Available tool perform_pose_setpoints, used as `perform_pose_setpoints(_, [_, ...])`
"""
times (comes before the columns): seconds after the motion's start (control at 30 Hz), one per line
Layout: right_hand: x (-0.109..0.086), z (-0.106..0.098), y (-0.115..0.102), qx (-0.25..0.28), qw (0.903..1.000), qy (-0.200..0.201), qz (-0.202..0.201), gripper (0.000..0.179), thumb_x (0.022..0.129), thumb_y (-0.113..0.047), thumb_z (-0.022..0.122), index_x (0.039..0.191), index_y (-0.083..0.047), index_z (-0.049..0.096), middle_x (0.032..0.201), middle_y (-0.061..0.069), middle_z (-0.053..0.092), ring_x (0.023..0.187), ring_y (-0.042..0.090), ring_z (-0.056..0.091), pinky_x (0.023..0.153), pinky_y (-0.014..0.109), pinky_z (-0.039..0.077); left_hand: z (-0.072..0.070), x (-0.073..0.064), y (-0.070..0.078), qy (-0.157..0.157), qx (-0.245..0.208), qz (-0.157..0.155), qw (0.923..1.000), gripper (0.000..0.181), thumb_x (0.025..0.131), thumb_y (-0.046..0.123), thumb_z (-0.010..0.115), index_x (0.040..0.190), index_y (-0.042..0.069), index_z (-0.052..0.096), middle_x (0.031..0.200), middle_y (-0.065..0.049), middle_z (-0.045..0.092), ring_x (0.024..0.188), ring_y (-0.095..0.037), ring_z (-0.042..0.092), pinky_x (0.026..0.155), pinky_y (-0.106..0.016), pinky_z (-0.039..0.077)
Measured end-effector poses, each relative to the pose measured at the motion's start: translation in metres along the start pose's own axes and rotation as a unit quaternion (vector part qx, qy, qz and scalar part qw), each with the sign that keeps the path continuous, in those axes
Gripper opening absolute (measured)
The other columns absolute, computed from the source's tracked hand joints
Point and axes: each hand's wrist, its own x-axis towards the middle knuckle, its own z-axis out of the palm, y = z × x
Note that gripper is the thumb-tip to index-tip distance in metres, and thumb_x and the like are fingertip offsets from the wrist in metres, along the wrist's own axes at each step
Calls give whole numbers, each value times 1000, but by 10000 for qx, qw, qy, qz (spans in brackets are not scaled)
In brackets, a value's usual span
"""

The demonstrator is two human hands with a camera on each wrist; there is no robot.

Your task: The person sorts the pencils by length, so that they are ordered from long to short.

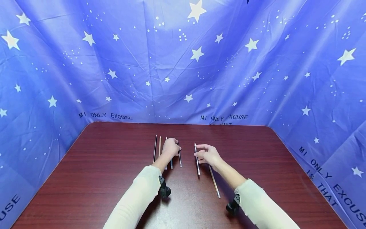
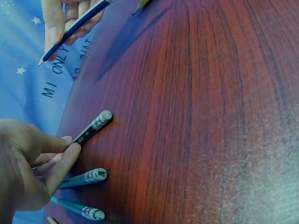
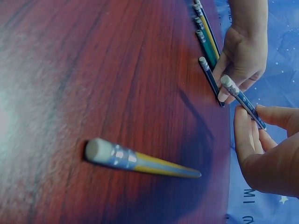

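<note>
Head view: I look down on the left grip (image 1: 170, 148) and right grip (image 1: 209, 155), a person's hands side by side over a reddish-brown counter (image 1: 114, 197), each with a pencil.
Left grip: closed by thumb and fingers on a black pencil (image 2: 91, 133), which sits right at the fingertips.
Black pencil's line: long axis runs near to far; the eraser end comes out of the grip toward the person, angled slightly right, and fingers cover part of the far half.
Right grip: grasping a navy pencil (image 3: 247, 106) between thumb and fingers; I see it held up off the counter.
Navy pencil's line: sharpened tip points away toward the backdrop (image 1: 183, 63), leaning a little left; eraser faces back toward the person.
Left of the left grip: a dark pencil (image 1: 155, 148) and a tan pencil (image 1: 159, 146), both tips pointing away, nearly parallel.
Beside the left grip: two green pencils (image 2: 84, 179), partly hidden by the hand in my head view, erasers toward the person.
Nearer than the right grip: a yellow pencil (image 3: 159, 166) on the counter, eraser toward the person and slightly right, far end passing close by that wrist.
</note>
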Motion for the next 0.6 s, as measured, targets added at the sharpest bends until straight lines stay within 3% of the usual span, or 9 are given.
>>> perform_pose_setpoints(0.2, [6,3,0,28,10000,38,-27,47,82,3,63,126,7,49,76,0,63,61,10,59,59,25,57,0,-2,1,47,123,71,9999,35,81,3,70,114,-4,61,104,-19,67,63,-20,69,50,-22,55])
perform_pose_setpoints(0.43, [14,7,-1,-186,9996,204,-55,44,81,2,63,124,5,53,78,5,66,61,12,59,65,33,59,1,-1,2,12,195,18,9998,36,82,3,69,115,-4,61,106,-18,66,65,-19,69,51,-22,55])
perform_pose_setpoints(0.6, [22,13,-1,-191,9995,229,-45,43,81,3,63,123,5,54,77,5,67,61,13,59,61,30,59,1,-2,3,47,306,8,9995,35,81,4,70,114,-3,62,108,-18,66,64,-19,69,50,-22,55])
